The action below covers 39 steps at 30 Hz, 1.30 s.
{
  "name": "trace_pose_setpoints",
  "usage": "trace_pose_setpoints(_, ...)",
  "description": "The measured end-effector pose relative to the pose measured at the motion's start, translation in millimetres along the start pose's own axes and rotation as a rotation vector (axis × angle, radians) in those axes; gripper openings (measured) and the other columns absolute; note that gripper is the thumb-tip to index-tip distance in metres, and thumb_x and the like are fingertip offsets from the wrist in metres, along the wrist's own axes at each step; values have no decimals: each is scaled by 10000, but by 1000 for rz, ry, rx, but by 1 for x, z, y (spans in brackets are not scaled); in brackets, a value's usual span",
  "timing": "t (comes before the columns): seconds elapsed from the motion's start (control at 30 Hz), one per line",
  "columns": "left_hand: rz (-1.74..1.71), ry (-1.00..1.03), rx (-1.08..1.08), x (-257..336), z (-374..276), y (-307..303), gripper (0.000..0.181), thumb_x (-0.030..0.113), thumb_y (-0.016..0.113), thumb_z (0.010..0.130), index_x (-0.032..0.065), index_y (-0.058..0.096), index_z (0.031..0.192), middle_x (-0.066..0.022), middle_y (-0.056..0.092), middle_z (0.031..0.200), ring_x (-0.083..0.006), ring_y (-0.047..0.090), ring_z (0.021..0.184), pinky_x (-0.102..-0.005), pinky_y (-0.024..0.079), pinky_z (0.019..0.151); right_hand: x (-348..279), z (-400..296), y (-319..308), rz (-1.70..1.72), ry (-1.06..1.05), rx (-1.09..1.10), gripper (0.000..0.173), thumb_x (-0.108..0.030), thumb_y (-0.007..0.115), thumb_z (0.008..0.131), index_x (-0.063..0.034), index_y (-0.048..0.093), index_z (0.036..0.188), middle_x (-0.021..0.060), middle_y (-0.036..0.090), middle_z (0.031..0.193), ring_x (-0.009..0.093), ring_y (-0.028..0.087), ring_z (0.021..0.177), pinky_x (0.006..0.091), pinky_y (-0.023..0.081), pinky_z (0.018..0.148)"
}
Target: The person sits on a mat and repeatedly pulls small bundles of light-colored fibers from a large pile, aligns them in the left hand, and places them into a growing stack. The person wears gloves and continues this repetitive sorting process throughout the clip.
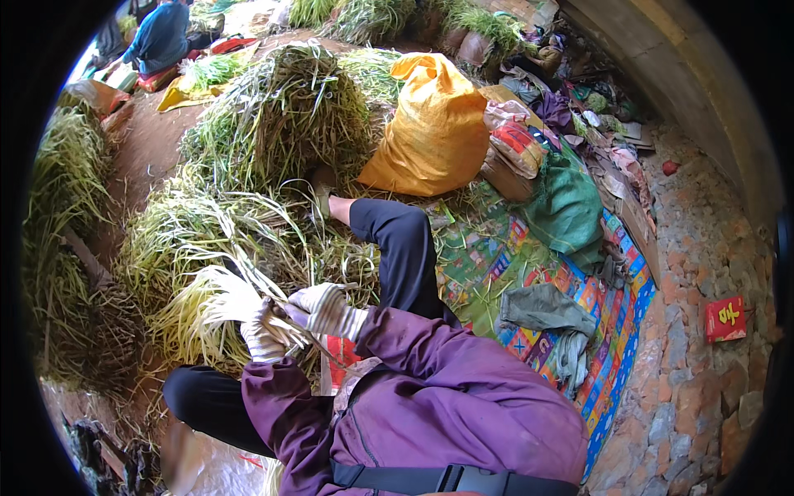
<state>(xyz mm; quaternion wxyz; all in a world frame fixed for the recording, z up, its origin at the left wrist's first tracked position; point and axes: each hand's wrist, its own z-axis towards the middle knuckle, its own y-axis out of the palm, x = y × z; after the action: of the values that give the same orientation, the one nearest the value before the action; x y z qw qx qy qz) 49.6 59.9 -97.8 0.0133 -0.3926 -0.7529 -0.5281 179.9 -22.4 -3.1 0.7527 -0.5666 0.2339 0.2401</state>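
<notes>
In a striped knit work glove, my left hand point(263, 335) is closed around a bundle of pale yellow-white plant stalks point(217, 304), which fans out to the left. Close beside it, my gloved right hand point(325, 308) grips longer green-white stalks point(254, 270) near their lower ends. These stretch up and to the left over a heap of cut grass-like plants point(180, 229) lying in front of me. My fingertips are partly hidden by the stalks and gloves.
A taller plant pile point(291, 118) and a tied orange woven sack point(434, 130) stand ahead. To the right are a green sack point(564, 204), a grey cloth point(546, 307) on a colourful mat point(608, 322), and a red box point(726, 319). Another person point(161, 40) sits far left.
</notes>
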Motion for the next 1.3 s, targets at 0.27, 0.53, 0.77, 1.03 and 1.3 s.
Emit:
trace_pose_setpoints(0.27, 161, 29, 26, 7, -20, 23, 220, 1, 664, 772, 6, 567, 970, -73, 595, 811, -174, 566, 647, -274, 502, 543, -1, -17, -16, 272, 160, 12, 215, -224, 579, 849, -15, 629, 847, 130, 598, 664, 232, 578, 571, 328, 449, 543)
trace_pose_setpoints(0.53, 18, -33, -179, 3, -12, 1, 233, 106, 592, 840, 12, 559, 1051, -91, 619, 929, -203, 594, 828, -328, 504, 755, 5, -1, 2, 284, 139, -93, 250, -261, 570, 870, -28, 636, 929, 129, 632, 741, 202, 622, 650, 307, 479, 601)
trace_pose_setpoints(0.77, 23, -74, -76, 0, -7, -11, 168, 49, 610, 803, -2, 568, 958, -91, 599, 822, -192, 579, 723, -302, 512, 692, -3, -5, -9, 131, 10, -99, 305, -331, 532, 871, -45, 634, 843, 157, 604, 719, 343, 601, 669, 413, 467, 601)
trace_pose_setpoints(1.03, -68, -194, -158, -2, 2, -28, 270, 218, 593, 844, 11, 565, 1017, -140, 628, 863, -250, 618, 717, -377, 544, 657, 3, -5, -4, 476, 146, -86, 299, -316, 566, 873, -25, 634, 893, 160, 611, 689, 265, 602, 600, 350, 451, 557)
trace_pose_setpoints(1.3, -103, -54, -116, -5, -1, -13, 182, 127, 591, 835, 5, 590, 969, -107, 645, 860, -205, 624, 742, -329, 523, 659, -3, -11, -13, 63, -96, -36, 282, -311, 523, 881, -61, 609, 785, 126, 566, 657, 311, 584, 612, 393, 456, 550)
